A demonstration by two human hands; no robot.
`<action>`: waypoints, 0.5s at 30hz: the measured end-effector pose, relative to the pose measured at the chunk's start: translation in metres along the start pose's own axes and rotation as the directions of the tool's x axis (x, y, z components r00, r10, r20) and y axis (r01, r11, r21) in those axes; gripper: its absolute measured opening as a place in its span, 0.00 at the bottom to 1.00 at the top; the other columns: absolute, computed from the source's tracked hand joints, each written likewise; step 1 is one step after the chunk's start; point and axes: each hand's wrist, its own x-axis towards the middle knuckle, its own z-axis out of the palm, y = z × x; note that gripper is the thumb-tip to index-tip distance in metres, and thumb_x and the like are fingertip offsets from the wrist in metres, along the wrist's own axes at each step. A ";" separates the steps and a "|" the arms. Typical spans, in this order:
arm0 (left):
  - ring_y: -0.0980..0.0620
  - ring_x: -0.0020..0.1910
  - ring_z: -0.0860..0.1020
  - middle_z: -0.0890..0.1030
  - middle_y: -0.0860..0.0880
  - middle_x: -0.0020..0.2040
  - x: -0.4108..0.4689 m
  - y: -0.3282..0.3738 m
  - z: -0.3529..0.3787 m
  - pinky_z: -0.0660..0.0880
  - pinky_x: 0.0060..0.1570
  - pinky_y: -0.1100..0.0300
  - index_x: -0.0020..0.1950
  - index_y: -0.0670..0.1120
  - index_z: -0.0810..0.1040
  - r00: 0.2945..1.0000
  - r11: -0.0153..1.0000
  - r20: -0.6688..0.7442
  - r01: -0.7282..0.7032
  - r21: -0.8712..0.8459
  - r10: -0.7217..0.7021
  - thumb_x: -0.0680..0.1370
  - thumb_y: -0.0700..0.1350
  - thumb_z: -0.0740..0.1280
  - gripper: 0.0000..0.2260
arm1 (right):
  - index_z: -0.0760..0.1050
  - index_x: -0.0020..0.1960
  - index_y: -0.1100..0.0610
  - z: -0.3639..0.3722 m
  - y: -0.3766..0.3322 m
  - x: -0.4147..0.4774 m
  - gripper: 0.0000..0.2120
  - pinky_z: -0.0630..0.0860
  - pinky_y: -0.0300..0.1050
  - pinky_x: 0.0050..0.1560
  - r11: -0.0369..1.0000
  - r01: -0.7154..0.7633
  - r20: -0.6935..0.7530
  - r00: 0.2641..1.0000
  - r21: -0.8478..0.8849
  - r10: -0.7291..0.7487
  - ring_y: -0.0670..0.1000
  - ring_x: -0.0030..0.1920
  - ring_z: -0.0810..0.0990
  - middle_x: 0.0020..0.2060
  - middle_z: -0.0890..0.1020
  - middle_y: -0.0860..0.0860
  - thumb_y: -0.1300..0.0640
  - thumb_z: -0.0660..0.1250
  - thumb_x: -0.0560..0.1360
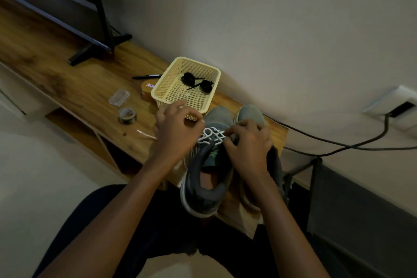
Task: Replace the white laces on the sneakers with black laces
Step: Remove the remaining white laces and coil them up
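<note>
Head view: the near sneaker (206, 178) lies on the desk (90, 88), its long axis running from the heel at my side to the toe at the basket (158, 97). The white laces (212, 133) sit between the hands. The right hand (248, 142) is nearer, fingers curled onto the lacing. The left hand (178, 128) is curled just beside it; I cannot tell whether it pinches a strand. The black laces (197, 81) lie coiled in the basket. The right hand hides most of the second sneaker (250, 111).

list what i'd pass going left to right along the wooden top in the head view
tv stand foot → clear plastic case → black marker → basket → sneakers
</note>
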 end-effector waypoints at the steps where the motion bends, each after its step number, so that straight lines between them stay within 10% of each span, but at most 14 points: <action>1: 0.50 0.73 0.54 0.66 0.55 0.71 -0.004 0.003 0.004 0.52 0.69 0.48 0.42 0.57 0.75 0.996 0.997 0.086 -0.034 0.072 0.028 0.73 0.49 0.70 0.04 | 0.79 0.55 0.50 0.000 -0.002 0.001 0.10 0.53 0.52 0.65 0.999 0.037 0.039 0.999 -0.040 -0.035 0.54 0.67 0.58 0.65 0.70 0.49 0.53 0.64 0.76; 15: 0.51 0.72 0.55 0.68 0.58 0.69 -0.013 0.004 0.006 0.53 0.66 0.49 0.31 0.56 0.74 0.975 0.956 0.220 -0.026 0.292 -0.041 0.68 0.56 0.73 0.10 | 0.83 0.47 0.52 0.023 -0.006 0.001 0.06 0.52 0.53 0.64 0.996 -0.027 -0.033 0.999 -0.084 0.024 0.56 0.66 0.60 0.62 0.74 0.48 0.55 0.68 0.72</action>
